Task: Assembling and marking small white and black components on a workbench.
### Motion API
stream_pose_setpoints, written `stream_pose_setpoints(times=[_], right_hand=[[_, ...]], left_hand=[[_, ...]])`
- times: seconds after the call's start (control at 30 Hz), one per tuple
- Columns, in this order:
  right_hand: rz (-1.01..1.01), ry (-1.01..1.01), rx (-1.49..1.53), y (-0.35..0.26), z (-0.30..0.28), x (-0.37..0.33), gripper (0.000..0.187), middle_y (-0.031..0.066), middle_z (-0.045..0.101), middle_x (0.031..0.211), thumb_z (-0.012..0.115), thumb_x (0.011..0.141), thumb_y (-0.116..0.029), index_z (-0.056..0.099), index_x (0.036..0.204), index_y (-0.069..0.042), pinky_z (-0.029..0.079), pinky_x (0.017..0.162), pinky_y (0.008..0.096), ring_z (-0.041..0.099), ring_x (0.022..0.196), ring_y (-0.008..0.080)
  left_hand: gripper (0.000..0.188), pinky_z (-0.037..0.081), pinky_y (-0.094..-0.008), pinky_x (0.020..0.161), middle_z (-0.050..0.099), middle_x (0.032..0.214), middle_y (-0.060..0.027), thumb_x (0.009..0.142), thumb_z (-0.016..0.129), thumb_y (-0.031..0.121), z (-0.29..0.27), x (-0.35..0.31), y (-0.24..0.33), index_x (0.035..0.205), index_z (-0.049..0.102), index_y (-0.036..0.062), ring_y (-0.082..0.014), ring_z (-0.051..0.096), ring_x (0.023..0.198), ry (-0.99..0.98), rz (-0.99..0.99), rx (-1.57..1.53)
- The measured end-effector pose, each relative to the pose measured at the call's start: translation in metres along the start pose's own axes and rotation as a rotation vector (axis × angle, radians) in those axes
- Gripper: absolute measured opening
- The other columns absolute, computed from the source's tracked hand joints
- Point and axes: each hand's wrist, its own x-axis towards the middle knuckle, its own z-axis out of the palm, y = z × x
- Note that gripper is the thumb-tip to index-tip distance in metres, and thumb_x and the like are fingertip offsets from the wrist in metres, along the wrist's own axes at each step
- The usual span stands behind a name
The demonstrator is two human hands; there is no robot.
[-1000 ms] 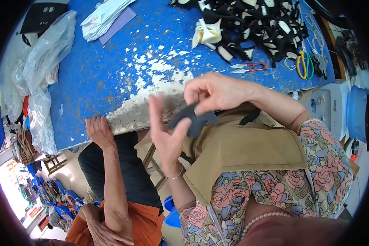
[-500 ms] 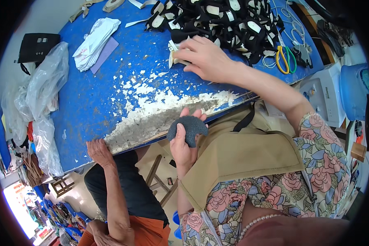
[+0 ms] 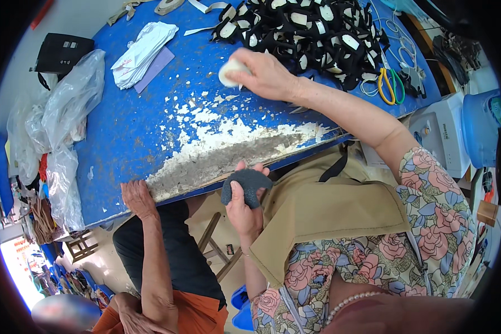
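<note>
My left hand (image 3: 244, 216) is closed around a dark grey curved foam-like pad (image 3: 249, 182), its thumb lying across the front. It is held just off the table's near edge. Over the blue table (image 3: 133, 131), my right hand (image 3: 270, 75) grips a cream rounded pad (image 3: 227, 73) between thumb and fingers. Just beyond that hand lies a large heap of black pieces with cream patches (image 3: 300, 33). The exact kind of either pad cannot be made out.
Yellow-and-green-handled scissors (image 3: 385, 86) lie right of the heap. At the left are a white cloth bundle (image 3: 145, 53), a purple sheet (image 3: 155, 69), clear plastic bags (image 3: 75, 106) and a black box (image 3: 64, 53). Another person's hand (image 3: 138, 199) rests on the near table edge.
My right hand has moved a little left and up from the heap's near edge, with the cream pad now plainly in its grip. My left hand still holds the grey pad, slightly turned.
</note>
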Motion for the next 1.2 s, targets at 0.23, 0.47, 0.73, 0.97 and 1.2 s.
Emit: stream_pose_setpoints(times=[0.23, 0.47, 0.73, 0.97, 1.2], right_hand=[[0.285, 0.254, 0.603, 0.014, -0.012, 0.028, 0.05, 0.0037, 0.06, 0.092, 0.043, 0.092, -0.049, 0.055, 0.108, -0.003, 0.045, 0.082, 0.0257, 0.057, 0.086, 0.0107], [0.392, -0.319, 0.958, -0.04, -0.044, -0.043, 0.055, 0.0051, 0.055, 0.111, 0.052, 0.092, -0.028, 0.032, 0.138, -0.006, 0.043, 0.083, 0.0278, 0.053, 0.091, 0.0115], [0.648, -0.534, 1.451, -0.062, -0.047, -0.125, 0.063, 0.0132, 0.056, 0.117, 0.069, 0.08, -0.032, 0.043, 0.129, -0.002, 0.053, 0.074, 0.0249, 0.062, 0.086, 0.0156], [0.717, -0.561, 1.321, -0.073, -0.055, -0.12, 0.028, 0.0116, 0.06, 0.109, 0.056, 0.089, -0.008, 0.054, 0.116, 0.0, 0.052, 0.073, 0.0223, 0.063, 0.08, 0.0124], [0.57, -0.194, 1.359, -0.074, -0.036, -0.124, 0.023, 0.0072, 0.061, 0.098, 0.064, 0.082, -0.005, 0.055, 0.103, -0.001, 0.052, 0.075, 0.0261, 0.062, 0.085, 0.0149]], left_hand=[[0.049, 0.046, -0.0405, 0.087, 0.048, 0.126, -0.0223, 0.098, 0.035, 0.031, -0.006, 0.008, -0.004, 0.135, 0.03, 0.0002, -0.0355, 0.053, 0.11, -0.002, 0.038, -0.169], [0.05, 0.037, -0.0461, 0.099, 0.037, 0.137, -0.0196, 0.098, 0.034, 0.032, 0.001, 0.011, -0.005, 0.139, 0.025, 0.0047, -0.0371, 0.04, 0.123, -0.039, 0.097, -0.296], [0.05, 0.03, -0.044, 0.106, 0.034, 0.14, -0.0174, 0.098, 0.036, 0.032, 0.016, 0.02, -0.024, 0.139, 0.026, 0.0061, -0.0281, 0.032, 0.13, -0.057, 0.087, -0.306], [0.05, 0.035, -0.0412, 0.102, 0.037, 0.137, -0.018, 0.098, 0.036, 0.032, 0.019, 0.02, -0.029, 0.139, 0.025, 0.0061, -0.0301, 0.041, 0.124, -0.023, 0.114, -0.242], [0.051, 0.038, -0.0382, 0.098, 0.036, 0.139, -0.0149, 0.097, 0.035, 0.035, 0.024, 0.018, -0.031, 0.139, 0.026, 0.0072, -0.0274, 0.039, 0.125, -0.106, 0.134, -0.322]])
